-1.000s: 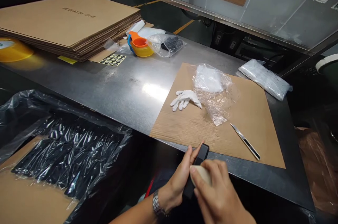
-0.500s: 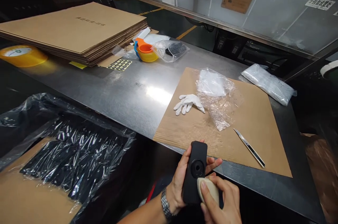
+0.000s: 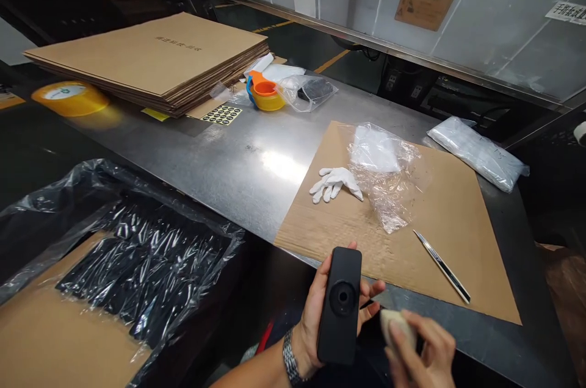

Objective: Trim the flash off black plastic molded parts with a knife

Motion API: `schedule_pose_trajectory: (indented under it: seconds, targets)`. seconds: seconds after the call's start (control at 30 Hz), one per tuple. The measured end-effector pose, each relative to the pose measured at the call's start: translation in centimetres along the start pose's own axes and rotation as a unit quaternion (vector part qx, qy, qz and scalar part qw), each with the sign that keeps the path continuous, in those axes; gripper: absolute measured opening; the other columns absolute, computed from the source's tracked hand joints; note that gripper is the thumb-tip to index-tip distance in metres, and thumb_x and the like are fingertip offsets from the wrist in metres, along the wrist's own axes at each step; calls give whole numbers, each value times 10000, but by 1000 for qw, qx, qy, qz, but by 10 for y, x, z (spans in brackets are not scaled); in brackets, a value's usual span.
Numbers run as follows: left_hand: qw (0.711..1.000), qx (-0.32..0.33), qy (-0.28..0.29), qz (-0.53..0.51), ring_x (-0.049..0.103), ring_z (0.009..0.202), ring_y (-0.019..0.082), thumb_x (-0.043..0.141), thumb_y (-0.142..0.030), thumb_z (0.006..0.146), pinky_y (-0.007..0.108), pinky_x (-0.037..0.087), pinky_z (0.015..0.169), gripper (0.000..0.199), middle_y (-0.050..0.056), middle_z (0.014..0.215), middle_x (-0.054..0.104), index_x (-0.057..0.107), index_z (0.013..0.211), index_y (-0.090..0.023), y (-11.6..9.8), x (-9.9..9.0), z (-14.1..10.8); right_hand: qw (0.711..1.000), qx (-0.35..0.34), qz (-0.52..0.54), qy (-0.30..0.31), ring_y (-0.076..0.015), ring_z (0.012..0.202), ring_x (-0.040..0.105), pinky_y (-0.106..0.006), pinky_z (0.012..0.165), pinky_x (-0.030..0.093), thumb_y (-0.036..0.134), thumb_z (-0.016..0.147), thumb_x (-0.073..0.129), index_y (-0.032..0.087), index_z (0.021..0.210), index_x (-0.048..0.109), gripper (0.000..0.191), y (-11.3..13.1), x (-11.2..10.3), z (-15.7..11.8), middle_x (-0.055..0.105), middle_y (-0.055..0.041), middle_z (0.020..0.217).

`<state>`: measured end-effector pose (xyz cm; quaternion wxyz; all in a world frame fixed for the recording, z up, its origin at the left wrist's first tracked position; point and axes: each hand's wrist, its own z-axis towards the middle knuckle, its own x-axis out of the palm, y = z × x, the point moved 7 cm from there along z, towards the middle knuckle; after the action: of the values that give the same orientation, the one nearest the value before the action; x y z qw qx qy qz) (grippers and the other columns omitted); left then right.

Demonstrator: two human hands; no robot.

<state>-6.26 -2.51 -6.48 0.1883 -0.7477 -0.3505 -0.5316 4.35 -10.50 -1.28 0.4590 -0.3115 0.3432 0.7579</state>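
A long black rectangular part point(image 3: 337, 333) with a round recessed hole in its face is held up in front of me. My left hand point(image 3: 311, 321) grips it from behind and the side, fingertips showing past its right edge. My right hand point(image 3: 428, 348), somewhat blurred, pinches a cream-coloured pad point(image 3: 397, 328) that looks like a sponge. The pad is apart from the black part, to its right. On the cardboard sheet point(image 3: 467, 217) beyond lie a white glove point(image 3: 336, 184), a crumpled clear plastic bag point(image 3: 391, 208) and a utility knife point(image 3: 442, 266).
A cardboard stack point(image 3: 151, 58), yellow tape roll point(image 3: 68, 98), orange-yellow tape dispenser point(image 3: 265, 95) and sticker sheet point(image 3: 222, 114) are at the left of the metal table point(image 3: 220, 162). Wrapped bags point(image 3: 478, 153) lie far right. Lower left, a plastic-lined box holds wrapped black pieces point(image 3: 155, 266).
My right hand has moved the pad off the black part, to the right and slightly down. My left hand keeps its hold. The view has shifted a little.
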Motion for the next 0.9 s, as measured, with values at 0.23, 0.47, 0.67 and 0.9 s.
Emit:
schedule_pose_trajectory:
  seconds: [0.23,0.47,0.67,0.9]
  targets:
    - [999,-45,-3,0,635,821,224,474,-561,821,324,406,753,429,60,685,688,623,1149,-327,11,4,-3,995,88,-37,39,-272,975,487,-463,812,416,267,886,503,187,1264,508,386,-61,29,34,526,-128,1077]
    - [995,-81,-55,-19,641,778,220,471,-547,826,316,421,708,394,61,704,689,668,1063,-302,18,-2,-8,987,104,-85,92,-276,962,450,-451,787,443,341,905,451,138,1208,545,377,-86,63,36,535,-139,1049]
    - [991,-106,-74,-24,647,764,217,462,-554,824,299,436,665,437,70,704,692,697,943,-205,23,-3,-6,989,98,-105,44,-320,1087,440,-506,828,418,374,911,435,126,1262,485,432,-75,46,37,501,-191,1173]
    - [989,-118,-88,-20,647,762,212,454,-560,825,298,444,667,477,75,712,693,699,890,-155,27,-6,-4,993,105,-58,19,-294,1022,475,-479,817,421,283,910,459,154,1281,468,393,-52,23,42,541,-160,1117]
